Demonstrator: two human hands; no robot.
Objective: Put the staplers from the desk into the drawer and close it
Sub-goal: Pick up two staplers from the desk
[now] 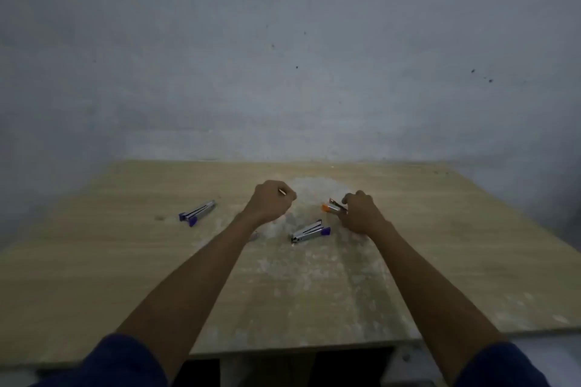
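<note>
Now both arms outstretched; left hand (269, 202) fisted; right hand (360, 213) round orange stapler (334, 207).

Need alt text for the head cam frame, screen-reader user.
A person's right hand grips an orange stapler on a wooden desk; the left hand is a closed fist nearby. Two purple staplers lie loose, one at left, one between the hands.

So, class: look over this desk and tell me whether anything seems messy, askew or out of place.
The wooden desk has whitish, dusty smears, thickest down the middle between the two arms. The purple staplers lie scattered at different angles, one at far left, one near the centre. Nothing looks broken.
</note>
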